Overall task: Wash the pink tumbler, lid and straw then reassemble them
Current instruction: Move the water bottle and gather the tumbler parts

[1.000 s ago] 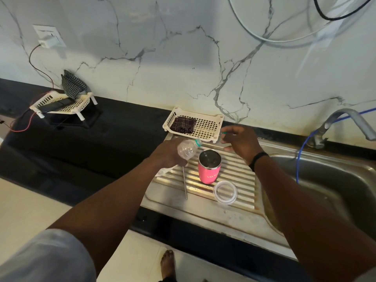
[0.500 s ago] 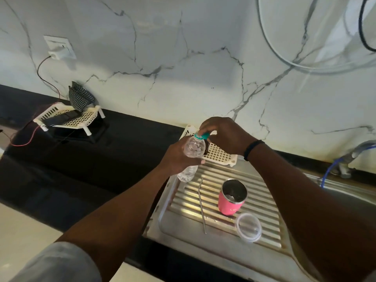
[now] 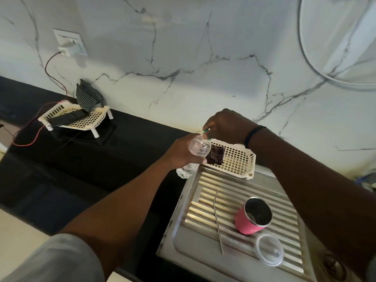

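Marble wall rises behind our black bench [image 3: 85,159]. Our left hand [image 3: 181,153] has its grip wrapped round a clear bottle [image 3: 193,157]; our right hand [image 3: 225,125] pinches the green cap [image 3: 206,132] at its top. Near right, on the steel drainboard [image 3: 234,192], stand the pink tumbler [image 3: 251,219], straw [image 3: 218,218] left of it, lid [image 3: 269,252] nearest.

A pink steel-rimmed tumbler [image 3: 249,223] with a dark interior stands on the ribbed silver metal drainboard [image 3: 205,253] beside a silver metal straw [image 3: 218,220] and a clear round plastic lid [image 3: 269,249]. A clear plastic bottle [image 3: 193,157] carries a green cap [image 3: 206,131]. A cream perforated plastic basket [image 3: 239,159] holds a dark checked cloth [image 3: 216,154], against a white marble wall veined grey [image 3: 183,58] and a black countertop [image 3: 81,159].
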